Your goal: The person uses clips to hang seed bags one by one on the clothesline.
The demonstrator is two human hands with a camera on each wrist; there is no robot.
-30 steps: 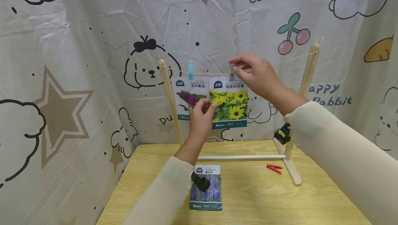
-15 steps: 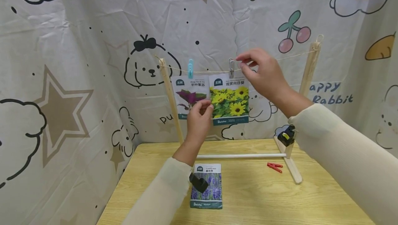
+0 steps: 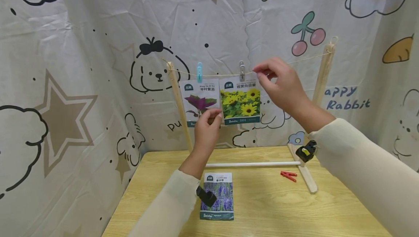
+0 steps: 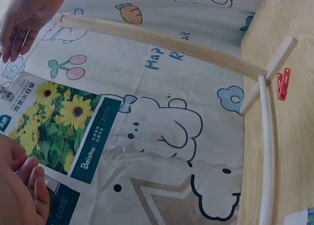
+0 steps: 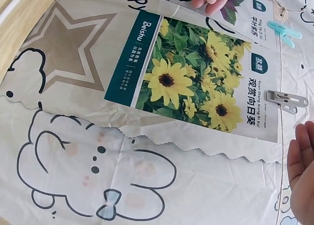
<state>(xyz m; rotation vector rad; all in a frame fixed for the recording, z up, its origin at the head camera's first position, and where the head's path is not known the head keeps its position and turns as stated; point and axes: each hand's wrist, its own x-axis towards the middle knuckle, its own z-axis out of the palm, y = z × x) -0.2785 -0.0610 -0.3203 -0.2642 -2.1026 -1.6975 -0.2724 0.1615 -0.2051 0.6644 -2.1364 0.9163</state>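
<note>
A seed packet with yellow sunflowers hangs from the string by a grey metal clip. Left of it, a packet with a purple-leaved plant hangs from a light blue clothespin. My right hand is by the sunflower packet's upper right corner, fingers loosely bent and holding nothing; in the right wrist view it is apart from the clip. My left hand hovers in front of the purple-plant packet near the sunflower packet's left edge, thumb and fingers loosely bent with nothing between them.
Wooden posts, left and right, hold the string. A white rod runs low between them. On the table lie a packet with purple flowers and a red clothespin. A patterned curtain stands behind.
My right hand has let go of the grey clip and moved right. My left hand has shifted slightly left and down, off the sunflower packet's edge. That packet's lower edge now sits higher.
</note>
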